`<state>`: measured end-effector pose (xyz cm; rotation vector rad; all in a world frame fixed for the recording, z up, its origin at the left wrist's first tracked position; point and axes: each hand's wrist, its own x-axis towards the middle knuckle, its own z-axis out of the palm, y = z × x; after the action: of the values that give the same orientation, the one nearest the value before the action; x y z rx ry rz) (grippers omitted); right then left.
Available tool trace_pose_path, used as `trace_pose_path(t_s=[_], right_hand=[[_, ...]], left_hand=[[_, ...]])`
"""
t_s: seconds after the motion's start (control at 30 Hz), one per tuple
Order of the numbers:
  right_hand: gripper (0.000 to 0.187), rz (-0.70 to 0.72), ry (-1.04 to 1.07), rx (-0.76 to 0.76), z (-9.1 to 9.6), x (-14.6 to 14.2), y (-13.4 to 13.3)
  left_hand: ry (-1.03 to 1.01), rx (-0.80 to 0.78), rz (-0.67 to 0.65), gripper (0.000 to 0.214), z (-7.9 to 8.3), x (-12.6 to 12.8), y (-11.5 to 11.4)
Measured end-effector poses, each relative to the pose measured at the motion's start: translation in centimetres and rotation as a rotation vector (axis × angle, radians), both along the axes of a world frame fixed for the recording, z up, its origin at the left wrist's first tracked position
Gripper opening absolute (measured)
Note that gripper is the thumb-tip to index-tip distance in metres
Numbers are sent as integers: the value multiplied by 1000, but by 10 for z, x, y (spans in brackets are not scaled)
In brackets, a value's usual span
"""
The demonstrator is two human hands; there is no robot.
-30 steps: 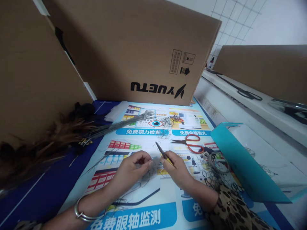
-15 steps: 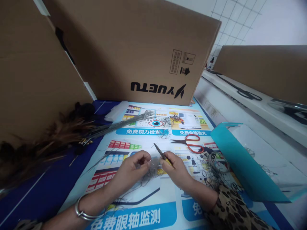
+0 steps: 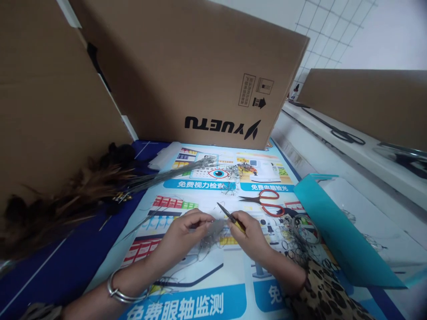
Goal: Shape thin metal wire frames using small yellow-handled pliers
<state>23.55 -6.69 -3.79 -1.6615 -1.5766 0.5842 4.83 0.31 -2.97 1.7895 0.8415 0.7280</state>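
My right hand [image 3: 250, 232] is closed around yellow-handled pliers [image 3: 231, 214], whose dark, tapered nose points up and left. My left hand [image 3: 191, 229] pinches a thin, greyish, see-through piece of fine wire mesh or wirework [image 3: 216, 227] between thumb and forefinger. This piece lies between the two hands, close to the right fingertips; whether those touch it I cannot tell. Beneath the hands, thin wire strands [image 3: 207, 243] spread over the printed sheet. Beyond the right hand lie scissors with red handles [image 3: 267, 203], their blades pointing left.
A printed sheet [image 3: 200, 293] covers the table. Wire rods [image 3: 160, 178] and brown feathers [image 3: 83, 186] lie at left. Wire loops and rings [image 3: 305, 233] sit right, beside a teal open box [image 3: 347, 235]. A large cardboard panel [image 3: 200, 66] stands behind. Black scissors [image 3: 347, 135] rest on a ledge.
The view has shifted slightly. My right hand, with the pliers, sits a little farther right of the left fingertips. Both hands keep their grips.
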Motion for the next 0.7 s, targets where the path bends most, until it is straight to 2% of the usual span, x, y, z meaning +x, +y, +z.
trace_pose_path(t_s=[0.2, 0.4, 0.57, 0.7], right_hand=[[7, 40, -193, 123, -4, 9, 2], [17, 115, -370, 238, -10, 9, -1], [16, 95, -417, 251, -10, 9, -1], [15, 85, -444, 225, -10, 11, -1]], left_hand=[[-17, -89, 14, 16, -5, 1, 3], [-31, -26, 2, 14, -2, 2, 5], [-78, -44, 22, 14, -9, 2, 10], [-77, -144, 57, 17, -17, 2, 12]])
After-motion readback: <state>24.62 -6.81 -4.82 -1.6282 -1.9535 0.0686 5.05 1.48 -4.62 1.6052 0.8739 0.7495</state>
